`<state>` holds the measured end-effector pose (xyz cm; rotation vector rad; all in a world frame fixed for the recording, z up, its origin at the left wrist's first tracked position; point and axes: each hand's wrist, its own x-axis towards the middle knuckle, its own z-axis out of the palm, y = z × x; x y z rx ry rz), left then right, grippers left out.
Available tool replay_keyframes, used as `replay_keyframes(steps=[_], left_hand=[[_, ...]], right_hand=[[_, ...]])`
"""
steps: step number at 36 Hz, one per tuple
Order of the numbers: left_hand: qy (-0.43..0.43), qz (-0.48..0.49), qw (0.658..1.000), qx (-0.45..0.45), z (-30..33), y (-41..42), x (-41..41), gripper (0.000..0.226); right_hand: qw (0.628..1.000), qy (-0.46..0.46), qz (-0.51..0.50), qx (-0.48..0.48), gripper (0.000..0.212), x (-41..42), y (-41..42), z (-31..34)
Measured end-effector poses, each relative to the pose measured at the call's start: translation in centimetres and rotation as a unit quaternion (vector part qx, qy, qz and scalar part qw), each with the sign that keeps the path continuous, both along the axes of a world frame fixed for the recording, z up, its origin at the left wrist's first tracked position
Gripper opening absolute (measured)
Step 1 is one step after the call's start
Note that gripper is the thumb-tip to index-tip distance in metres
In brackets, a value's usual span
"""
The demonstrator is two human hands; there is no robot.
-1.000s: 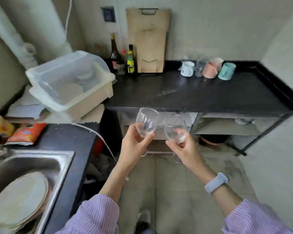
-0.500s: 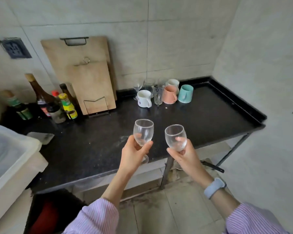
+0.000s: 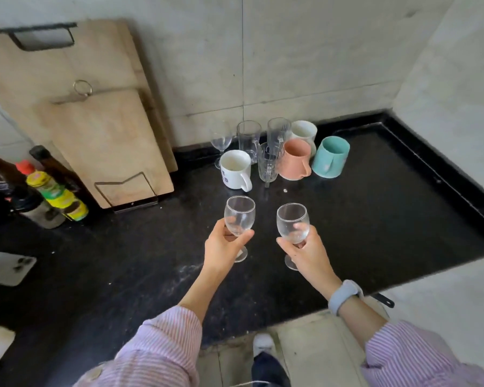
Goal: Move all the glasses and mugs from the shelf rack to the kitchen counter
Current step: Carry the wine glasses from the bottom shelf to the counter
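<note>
My left hand (image 3: 223, 244) grips one wine glass (image 3: 239, 216) and my right hand (image 3: 305, 251) grips another (image 3: 292, 223) (both upright), held over the black counter (image 3: 375, 219). Their feet seem clear of it. Mugs and glasses (image 3: 277, 155) cluster by the wall.
</note>
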<state>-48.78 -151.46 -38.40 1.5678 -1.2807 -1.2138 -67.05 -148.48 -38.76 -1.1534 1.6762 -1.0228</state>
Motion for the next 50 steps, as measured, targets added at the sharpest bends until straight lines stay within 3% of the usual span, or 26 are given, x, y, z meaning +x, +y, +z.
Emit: replay_keyframes(steps=[8,18,28,38,42,45,50], left_hand=[[-0.024,0.054,0.997,0.05,-3.5,-8.0,-2.4,0.035],[-0.012,0.126,0.991,0.039,-5.5,-13.0,-3.7,0.046],[0.008,0.155,0.987,0.03,-7.4,-14.7,-4.2,0.043],[0.022,0.181,0.983,0.035,-8.6,-15.2,-4.5,0.044],[-0.018,0.18,0.981,0.067,-8.8,-14.6,-4.4,0.049],[-0.063,0.173,0.98,0.077,-8.5,-13.5,-4.1,0.056],[-0.232,0.097,0.965,0.072,-7.9,-10.8,-2.2,0.056]], right_hand=[[0.998,0.006,0.014,0.054,0.054,-2.3,-9.4,-3.3],[0.998,-0.016,0.006,0.059,0.055,-3.5,-16.4,-5.9],[0.999,-0.027,-0.002,0.035,0.049,-3.8,-19.2,-7.6],[0.998,-0.032,-0.002,0.046,0.061,-3.5,-19.6,-7.9],[0.995,-0.047,0.005,0.09,0.064,-3.4,-18.9,-7.5],[0.995,-0.03,0.005,0.097,0.055,-3.3,-17.9,-7.2],[0.988,0.036,0.01,0.148,0.049,-1.5,-16.0,-6.7]])
